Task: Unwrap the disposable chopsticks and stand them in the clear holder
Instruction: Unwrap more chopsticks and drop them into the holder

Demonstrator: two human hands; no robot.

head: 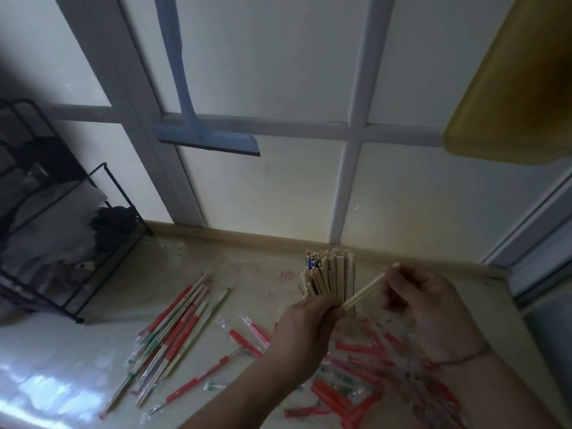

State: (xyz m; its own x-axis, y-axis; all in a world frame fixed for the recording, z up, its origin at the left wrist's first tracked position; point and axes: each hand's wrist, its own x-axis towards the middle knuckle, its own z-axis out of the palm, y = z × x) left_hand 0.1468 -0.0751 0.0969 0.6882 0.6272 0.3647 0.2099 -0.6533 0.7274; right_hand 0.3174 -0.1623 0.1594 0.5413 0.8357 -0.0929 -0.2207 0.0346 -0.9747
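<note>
Two forearms come in from the near edge of the tabletop [93,351], over a heap of torn red-and-clear wrappers [356,394] at the near right, likely dropped there to keep waste apart from work. Left hand [305,323] has fingers curled around the lower end of a bare chopstick pair [365,291], and seems also to steady the clear holder [351,292] just behind it, though where hand meets holder is hidden. Right hand [427,311] pinches the upper end of the same pair between thumb and fingertips, other fingers loosely bent; the pair slants up to the right, probably being lined up for dropping in. Holder sits toward the far edge near the wall, right of centre, packed with upright bare chopsticks [328,274], a few with blue tips, so the task looks well along. Still-wrapped chopsticks [173,329] lie in a loose fan left of centre, within left reach, not yet done. A black wire rack [77,243] with cloths stands at the far left corner. Next move needs a gap in the crowded holder; knocking it over is the risk
</note>
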